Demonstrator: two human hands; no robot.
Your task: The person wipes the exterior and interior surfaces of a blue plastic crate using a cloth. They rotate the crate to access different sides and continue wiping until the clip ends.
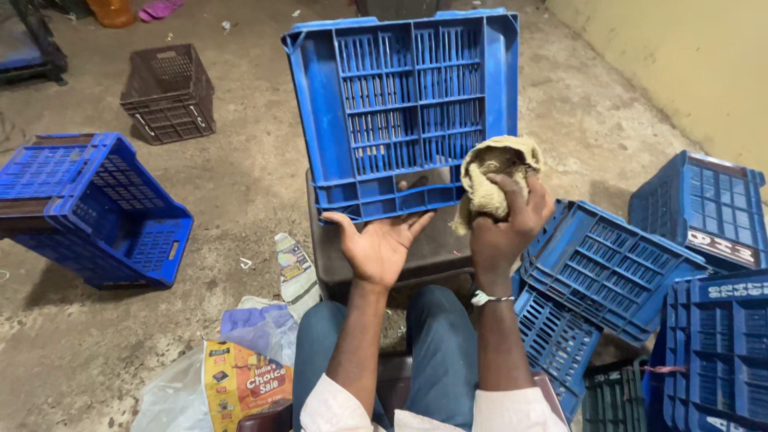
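Crate (404, 112), blue plastic with a slotted base, stands tilted on edge on a dark brown stool (432, 248) between the knees, open side facing the camera. Left hand (380, 244) is spread, palm up, fingertips at the crate's lower rim, propping it rather than gripping. Right hand (504, 228) is pressed closed around a wad of coarse tan cloth (496, 172), which touches the crate's lower right corner. More blue crates (608, 272) are stacked at the right; one blue crate on its side (104, 212) lies at the left, a brown crate (170, 94) beyond it on the concrete floor (248, 184); plastic bags (232, 376) sit by the left knee. Judgement: the work appears to be wiping the crate. To do it well, the open left palm should bear firmly under the rim so the crate does not slide off the stool; cloth strokes should follow the ribs and press into the slots and corners, where dirt is likely to lodge. The crate would need turning to reach the far wall.
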